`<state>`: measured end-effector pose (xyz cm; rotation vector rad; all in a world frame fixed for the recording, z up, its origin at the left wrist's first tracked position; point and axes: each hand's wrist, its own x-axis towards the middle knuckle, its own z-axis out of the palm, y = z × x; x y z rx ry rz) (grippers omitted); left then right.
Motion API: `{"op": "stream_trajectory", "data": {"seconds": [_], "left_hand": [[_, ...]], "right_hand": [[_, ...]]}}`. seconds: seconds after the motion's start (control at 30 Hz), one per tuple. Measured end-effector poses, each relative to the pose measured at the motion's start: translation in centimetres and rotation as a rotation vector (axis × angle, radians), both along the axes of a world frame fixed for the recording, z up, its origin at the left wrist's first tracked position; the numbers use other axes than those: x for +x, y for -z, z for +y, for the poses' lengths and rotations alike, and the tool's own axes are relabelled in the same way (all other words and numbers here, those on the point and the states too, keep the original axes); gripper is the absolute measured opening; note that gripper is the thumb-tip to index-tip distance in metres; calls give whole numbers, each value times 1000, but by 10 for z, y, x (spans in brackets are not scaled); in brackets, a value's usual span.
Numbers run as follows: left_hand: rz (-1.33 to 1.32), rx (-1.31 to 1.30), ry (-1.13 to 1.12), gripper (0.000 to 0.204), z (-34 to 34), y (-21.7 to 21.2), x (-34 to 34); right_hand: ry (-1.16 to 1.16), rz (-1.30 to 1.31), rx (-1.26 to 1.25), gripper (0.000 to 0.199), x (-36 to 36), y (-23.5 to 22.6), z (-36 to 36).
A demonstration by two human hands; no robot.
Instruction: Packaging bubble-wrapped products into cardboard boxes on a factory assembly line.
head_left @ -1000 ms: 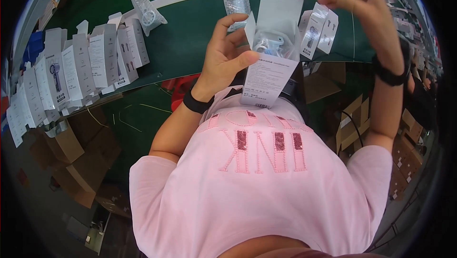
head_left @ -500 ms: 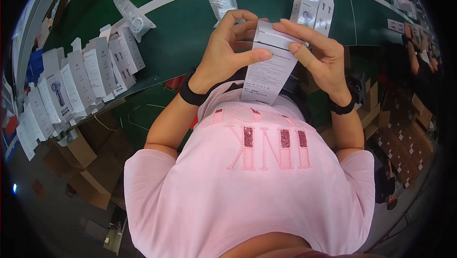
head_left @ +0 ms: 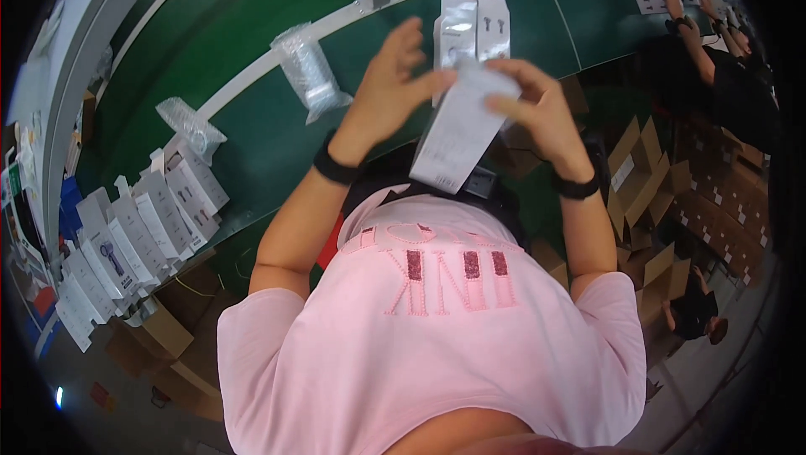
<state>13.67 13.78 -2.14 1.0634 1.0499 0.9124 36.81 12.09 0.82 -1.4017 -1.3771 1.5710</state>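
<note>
A white cardboard carton (head_left: 466,132) with fine print is tilted in front of my chest, its upper end blurred by motion. My right hand (head_left: 541,115) grips the upper right side of it between thumb and fingers. To the left is my left hand (head_left: 393,90), its fingers raised and apart from the carton. The left thumb reaches the carton's upper left corner; whether it touches is hard to tell. Just beyond stand white cartons (head_left: 495,23) with small fan pictures, one with a clear plastic-wrapped item (head_left: 457,35) against it.
A bubble-wrap pouch (head_left: 309,73) and another pouch (head_left: 193,129) lie on the green table (head_left: 260,132). Several white cartons (head_left: 138,224) stand in a row at the left edge. Open brown boxes (head_left: 638,174) are on the right, where other people (head_left: 701,44) work.
My left fingers have come off the carton and spread, while my right hand keeps hold. The carton has tilted and moved slightly left. The whole view has shifted.
</note>
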Motion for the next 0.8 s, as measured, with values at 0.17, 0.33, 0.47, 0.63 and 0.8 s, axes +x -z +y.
{"op": "stream_trajectory", "data": {"seconds": [0.17, 0.33, 0.47, 0.63, 0.8], "left_hand": [[895, -156, 109, 132, 73, 97, 74], [713, 68, -106, 123, 44, 158, 114], [747, 42, -46, 114, 35, 145, 95], [-110, -370, -268, 44, 32, 125, 56], [-826, -750, -8, 53, 51, 82, 19]], "right_hand": [[873, 227, -71, 43, 165, 77, 117], [1062, 426, -104, 31, 269, 235, 134], [985, -255, -279, 55, 272, 243, 111], [979, -487, 70, 71, 203, 189, 114], [722, -247, 281, 61, 162, 143, 96]]}}
